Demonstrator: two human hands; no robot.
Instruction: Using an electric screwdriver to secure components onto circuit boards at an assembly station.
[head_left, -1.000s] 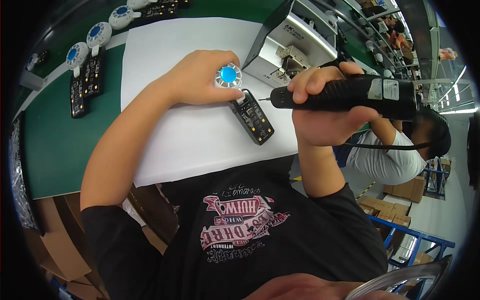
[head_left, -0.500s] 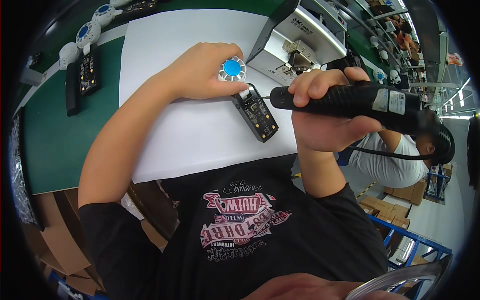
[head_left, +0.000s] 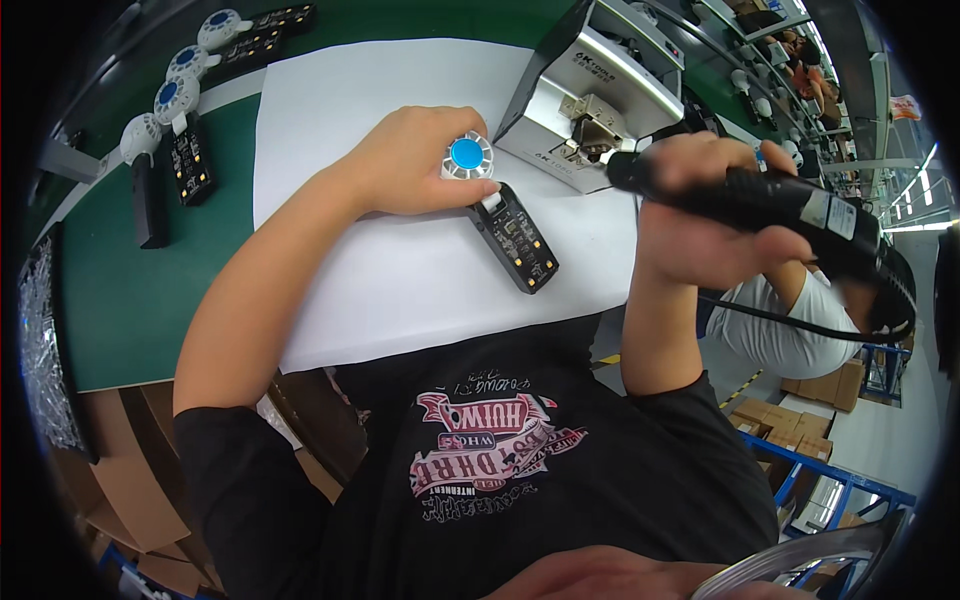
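Note:
My left hand [head_left: 405, 165] is closed around the slotted white round head of a small handheld fan [head_left: 517, 243] with a blue centre. The fan's black handle lies on a white sheet [head_left: 360, 285], its circuit board facing up. In my right hand [head_left: 690, 235], somewhat blurred, is a black corded electric screwdriver [head_left: 800, 205], held nearly level. Its front end points left, close to the front of a silver screw feeder [head_left: 560, 110]. Whether the bit touches the feeder cannot be made out.
More fans like it [head_left: 190, 155] lie along the left and far edge of the green mat [head_left: 110, 310]. Clear plastic wrapping [head_left: 45, 350] sits at the far left. The screwdriver's cable [head_left: 775, 315] runs at the right, where another person [head_left: 790, 310] sits.
The screwdriver has come away from the edge of the fan's handle and moved right, to the screw feeder. My left hand keeps its grip on the fan. The whole view has shifted slightly.

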